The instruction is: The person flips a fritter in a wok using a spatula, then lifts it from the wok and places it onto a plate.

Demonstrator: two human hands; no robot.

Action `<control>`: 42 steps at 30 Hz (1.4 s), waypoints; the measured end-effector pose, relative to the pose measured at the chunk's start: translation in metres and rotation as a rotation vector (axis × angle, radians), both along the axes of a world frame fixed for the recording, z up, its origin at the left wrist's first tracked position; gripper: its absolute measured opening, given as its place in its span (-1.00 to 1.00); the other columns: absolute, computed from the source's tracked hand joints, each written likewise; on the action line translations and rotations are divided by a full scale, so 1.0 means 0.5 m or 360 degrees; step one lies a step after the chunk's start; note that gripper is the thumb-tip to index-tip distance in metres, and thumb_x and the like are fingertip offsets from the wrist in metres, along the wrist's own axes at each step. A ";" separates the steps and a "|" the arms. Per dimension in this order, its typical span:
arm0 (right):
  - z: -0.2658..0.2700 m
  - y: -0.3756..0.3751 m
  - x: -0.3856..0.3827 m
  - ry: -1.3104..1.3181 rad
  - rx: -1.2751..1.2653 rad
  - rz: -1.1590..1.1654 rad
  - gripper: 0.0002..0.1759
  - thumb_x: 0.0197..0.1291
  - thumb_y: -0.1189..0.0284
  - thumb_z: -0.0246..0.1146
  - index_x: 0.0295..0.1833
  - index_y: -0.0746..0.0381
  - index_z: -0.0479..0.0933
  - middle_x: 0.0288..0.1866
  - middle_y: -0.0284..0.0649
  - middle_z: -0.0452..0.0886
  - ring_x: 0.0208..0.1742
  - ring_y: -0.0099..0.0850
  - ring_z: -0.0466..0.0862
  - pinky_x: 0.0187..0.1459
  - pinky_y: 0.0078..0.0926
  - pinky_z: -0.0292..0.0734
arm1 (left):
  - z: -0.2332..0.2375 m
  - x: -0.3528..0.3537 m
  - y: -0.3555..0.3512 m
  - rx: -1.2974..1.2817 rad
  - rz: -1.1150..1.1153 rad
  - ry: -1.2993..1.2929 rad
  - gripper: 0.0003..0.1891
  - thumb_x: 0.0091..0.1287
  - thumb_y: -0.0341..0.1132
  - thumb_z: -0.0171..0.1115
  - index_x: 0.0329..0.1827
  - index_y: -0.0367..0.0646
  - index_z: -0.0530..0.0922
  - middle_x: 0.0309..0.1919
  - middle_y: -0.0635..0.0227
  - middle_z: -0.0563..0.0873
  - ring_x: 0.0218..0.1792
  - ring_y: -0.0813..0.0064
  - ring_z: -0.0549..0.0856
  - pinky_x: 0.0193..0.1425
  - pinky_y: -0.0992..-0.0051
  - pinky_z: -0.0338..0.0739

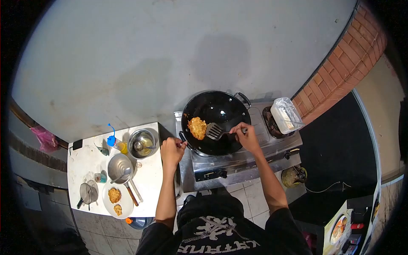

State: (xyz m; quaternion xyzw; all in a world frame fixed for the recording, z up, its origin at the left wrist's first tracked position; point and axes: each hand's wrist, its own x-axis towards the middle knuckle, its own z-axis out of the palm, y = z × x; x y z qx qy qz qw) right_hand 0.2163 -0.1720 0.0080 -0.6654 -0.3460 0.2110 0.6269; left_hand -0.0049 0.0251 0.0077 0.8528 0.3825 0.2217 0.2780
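The wok [219,106] bears a fritter [197,128] left of the right grip [245,135].

Grey wall [106,46], soft shadows [221,57]; brick strip [331,78] right; pale tiled floor [256,197]; white table [87,159] left

- Pink plastic bag [46,139], far left
- Blue-capped clear bottle of yellow liquid [123,147], left of centre
- Slanting red brickwork [338,68], upper right
- Translucent rectangular plastic tub [284,114] (contents hard to make out), right of centre
- Green metal gas cylinder [293,177], lower right
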 end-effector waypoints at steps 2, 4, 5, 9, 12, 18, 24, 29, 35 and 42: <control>-0.009 -0.002 -0.003 0.0019 -0.0007 -0.0094 -0.76 0.34 0.56 0.06 -0.44 0.32 0.45 -0.35 -0.25 0.66 -0.56 -0.69 0.45 -0.55 -0.68 0.34 | 0.007 0.000 -0.001 -0.0049 -0.0010 0.0042 -0.74 0.04 -0.21 0.50 -0.41 -0.23 0.69 -0.49 0.17 0.70 -0.35 0.14 0.69 -0.23 0.24 0.56; -0.017 -0.001 -0.012 0.0067 -0.0014 0.0034 -0.75 0.36 0.54 0.06 -0.43 0.31 0.46 -0.35 -0.23 0.67 -0.57 -0.69 0.46 -0.57 -0.69 0.35 | 0.012 0.000 -0.004 -0.0011 0.0013 0.0011 -0.74 0.03 -0.21 0.50 -0.41 -0.23 0.69 -0.49 0.17 0.70 -0.36 0.14 0.69 -0.24 0.25 0.55; -0.022 -0.001 -0.014 0.0080 -0.0017 0.0037 -0.75 0.36 0.54 0.06 -0.43 0.31 0.46 -0.35 -0.23 0.67 -0.57 -0.69 0.46 -0.57 -0.69 0.35 | 0.011 -0.003 -0.008 0.0019 0.0022 -0.0019 -0.75 0.03 -0.22 0.50 -0.41 -0.22 0.69 -0.49 0.18 0.70 -0.37 0.14 0.69 -0.24 0.25 0.55; -0.017 0.002 -0.032 0.0251 0.0055 -0.0130 -0.75 0.37 0.54 0.06 -0.41 0.34 0.48 -0.35 -0.19 0.68 -0.58 -0.69 0.49 -0.57 -0.68 0.39 | -0.001 0.001 -0.002 -0.0191 0.0067 0.0019 -0.75 0.02 -0.23 0.51 -0.41 -0.23 0.69 -0.51 0.19 0.69 -0.38 0.15 0.68 -0.26 0.25 0.55; -0.002 -0.009 -0.042 0.0252 0.0045 -0.0095 -0.75 0.36 0.54 0.06 -0.41 0.36 0.48 -0.37 -0.17 0.67 -0.59 -0.68 0.49 -0.58 -0.68 0.39 | 0.002 0.004 0.001 -0.0072 0.0048 -0.0011 -0.74 0.01 -0.22 0.51 -0.41 -0.23 0.68 -0.52 0.20 0.69 -0.39 0.16 0.68 -0.28 0.25 0.55; 0.021 -0.002 -0.047 0.0210 -0.0056 -0.0121 -0.73 0.35 0.55 0.04 -0.43 0.37 0.50 -0.39 -0.16 0.67 -0.65 -0.65 0.48 -0.65 -0.67 0.35 | -0.005 -0.001 0.004 -0.0074 0.0035 -0.0035 -0.73 0.01 -0.22 0.52 -0.40 -0.23 0.69 -0.54 0.20 0.69 -0.42 0.18 0.69 -0.28 0.28 0.55; 0.013 0.002 -0.058 0.0376 0.0107 -0.0171 -0.72 0.35 0.56 0.02 -0.44 0.37 0.51 -0.41 -0.17 0.66 -0.69 -0.65 0.48 -0.75 -0.67 0.26 | 0.012 0.000 -0.004 -0.0163 0.0050 -0.0020 -0.72 0.07 -0.19 0.48 -0.39 -0.27 0.69 -0.52 0.15 0.70 -0.41 0.15 0.70 -0.26 0.28 0.56; 0.022 -0.010 -0.065 0.0250 0.0051 -0.0193 -0.72 0.37 0.54 0.02 -0.42 0.37 0.50 -0.42 -0.18 0.65 -0.71 -0.65 0.47 -0.76 -0.67 0.25 | -0.003 -0.003 0.005 -0.0184 0.0113 -0.0009 -0.64 0.26 -0.10 0.32 -0.36 -0.33 0.69 -0.50 0.02 0.69 -0.40 0.03 0.70 -0.26 0.23 0.55; 0.040 -0.022 -0.086 0.0333 0.0082 -0.0210 -0.70 0.40 0.49 0.03 -0.41 0.37 0.50 -0.41 -0.20 0.65 -0.70 -0.64 0.47 -0.76 -0.67 0.28 | 0.010 -0.005 0.006 -0.0138 0.0039 -0.0124 -0.64 0.29 -0.12 0.29 -0.34 -0.34 0.69 -0.49 -0.03 0.69 -0.40 0.01 0.70 -0.26 0.21 0.55; 0.007 -0.010 -0.139 0.0363 0.0218 -0.0408 -0.63 0.45 0.40 0.03 -0.41 0.40 0.50 -0.36 -0.18 0.66 -0.67 -0.64 0.50 -0.74 -0.67 0.32 | 0.014 -0.003 0.002 -0.0084 0.0059 -0.0115 -0.65 0.29 -0.15 0.29 -0.34 -0.36 0.68 -0.49 -0.04 0.69 -0.40 0.01 0.70 -0.27 0.22 0.54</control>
